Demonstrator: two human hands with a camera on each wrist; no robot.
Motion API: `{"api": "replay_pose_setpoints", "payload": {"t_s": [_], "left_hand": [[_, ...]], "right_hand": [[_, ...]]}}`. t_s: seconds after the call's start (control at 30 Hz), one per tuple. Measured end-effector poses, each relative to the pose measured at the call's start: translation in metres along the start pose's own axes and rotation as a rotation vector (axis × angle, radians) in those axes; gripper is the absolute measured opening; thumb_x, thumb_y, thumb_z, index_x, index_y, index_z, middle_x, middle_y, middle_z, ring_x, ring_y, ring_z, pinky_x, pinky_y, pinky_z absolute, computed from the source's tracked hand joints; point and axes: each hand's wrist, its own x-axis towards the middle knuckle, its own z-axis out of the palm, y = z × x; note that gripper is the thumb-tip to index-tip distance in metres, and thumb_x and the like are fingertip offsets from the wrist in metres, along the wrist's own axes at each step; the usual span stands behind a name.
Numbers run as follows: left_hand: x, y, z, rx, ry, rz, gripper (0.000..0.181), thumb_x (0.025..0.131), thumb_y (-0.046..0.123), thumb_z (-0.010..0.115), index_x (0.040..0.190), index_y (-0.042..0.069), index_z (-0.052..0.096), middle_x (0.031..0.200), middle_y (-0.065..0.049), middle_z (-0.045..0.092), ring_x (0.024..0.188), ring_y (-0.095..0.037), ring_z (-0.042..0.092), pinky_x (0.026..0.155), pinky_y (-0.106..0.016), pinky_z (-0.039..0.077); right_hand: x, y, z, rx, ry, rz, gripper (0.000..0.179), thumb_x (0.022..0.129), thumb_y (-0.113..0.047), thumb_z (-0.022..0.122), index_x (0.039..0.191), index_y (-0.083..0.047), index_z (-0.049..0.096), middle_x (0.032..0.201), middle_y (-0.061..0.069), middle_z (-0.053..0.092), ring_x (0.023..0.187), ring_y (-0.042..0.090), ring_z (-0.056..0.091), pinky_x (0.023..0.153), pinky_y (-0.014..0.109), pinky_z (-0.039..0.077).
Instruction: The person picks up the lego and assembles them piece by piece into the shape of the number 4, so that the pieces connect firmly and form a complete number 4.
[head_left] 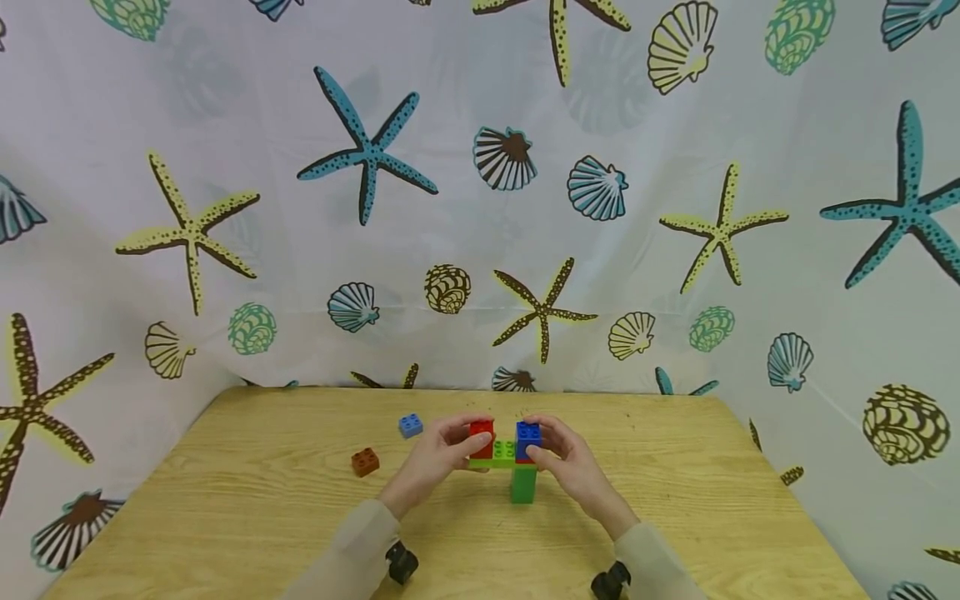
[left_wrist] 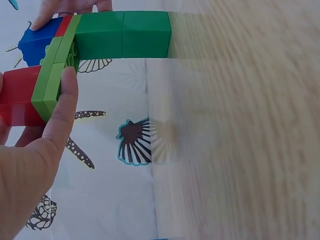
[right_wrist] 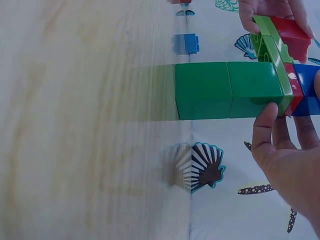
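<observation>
A toy brick build stands on the table: two dark green bricks (right_wrist: 204, 91) stacked as a column, with a light green piece (head_left: 503, 451) lying across the top like a beam. On its left end, which overhangs the column, sits a red brick (head_left: 482, 439). Above the column, a thin red piece (right_wrist: 294, 88) lies under a blue brick (head_left: 528, 441). My left hand (head_left: 437, 454) grips the red brick, one finger extended under the beam (left_wrist: 55, 75). My right hand (head_left: 576, 469) holds the blue brick, a fingertip touching near the column's top.
Two loose bricks lie on the wooden table (head_left: 262, 492) left of the build: a lighter blue one (head_left: 410, 425) further back and a brown-orange one (head_left: 365, 462). A cloth (head_left: 450, 225) printed with shells and starfish hangs behind the table and at its sides.
</observation>
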Motion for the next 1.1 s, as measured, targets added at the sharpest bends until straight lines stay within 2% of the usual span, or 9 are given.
{"api": "replay_pose_setpoints", "payload": {"t_s": [0.23,0.33,0.53,0.87,0.97,1.1], "left_hand": [[-0.001,0.004,0.000,0.042,0.009,-0.002,0.046,0.091,0.041,0.068,0.133,0.022,0.061,0.123,-0.009,0.065,0.102,-0.021,0.062,0.079,-0.035,0.056],[-0.001,0.003,-0.001,0.065,0.002,-0.001,0.048,0.092,0.043,0.067,0.135,0.023,0.059,0.127,-0.009,0.064,0.107,-0.022,0.062,0.084,-0.038,0.055],[-0.002,0.002,-0.007,0.048,0.007,-0.009,0.050,0.094,0.047,0.061,0.137,0.020,0.058,0.137,-0.010,0.058,0.123,-0.029,0.058,0.100,-0.045,0.050],[-0.003,0.001,-0.018,0.031,0.060,0.012,0.048,0.098,0.047,0.054,0.130,0.012,0.062,0.131,-0.009,0.063,0.115,-0.025,0.063,0.094,-0.039,0.054],[-0.005,0.000,-0.025,0.035,0.063,0.023,0.046,0.100,0.044,0.052,0.128,0.009,0.062,0.125,-0.013,0.065,0.114,-0.029,0.063,0.092,-0.038,0.055],[-0.006,-0.002,-0.035,0.044,0.072,0.030,0.045,0.101,0.042,0.050,0.127,0.007,0.062,0.121,-0.016,0.066,0.112,-0.032,0.064,0.091,-0.037,0.055]], "right_hand": [[0.000,-0.001,0.000,-0.003,0.008,-0.005,0.045,0.098,-0.024,0.060,0.140,-0.014,0.049,0.136,0.016,0.056,0.121,0.032,0.053,0.088,0.035,0.050],[-0.001,-0.001,0.000,0.003,0.008,-0.002,0.046,0.098,-0.023,0.061,0.141,-0.013,0.049,0.137,0.016,0.055,0.122,0.031,0.053,0.087,0.033,0.050],[-0.001,0.000,0.001,0.012,0.014,0.017,0.044,0.098,-0.023,0.061,0.140,-0.016,0.050,0.137,0.014,0.055,0.120,0.027,0.054,0.086,0.034,0.051],[0.000,0.000,0.001,-0.002,0.015,0.018,0.050,0.098,-0.022,0.060,0.146,-0.020,0.046,0.138,0.015,0.056,0.120,0.028,0.055,0.086,0.033,0.051],[0.000,0.001,0.001,-0.005,0.015,0.023,0.052,0.099,-0.021,0.060,0.148,-0.019,0.043,0.138,0.015,0.056,0.120,0.028,0.055,0.087,0.038,0.051],[-0.002,0.000,0.002,-0.006,0.030,0.049,0.051,0.098,-0.023,0.062,0.146,-0.018,0.046,0.138,0.014,0.056,0.122,0.027,0.054,0.089,0.038,0.051]]}}
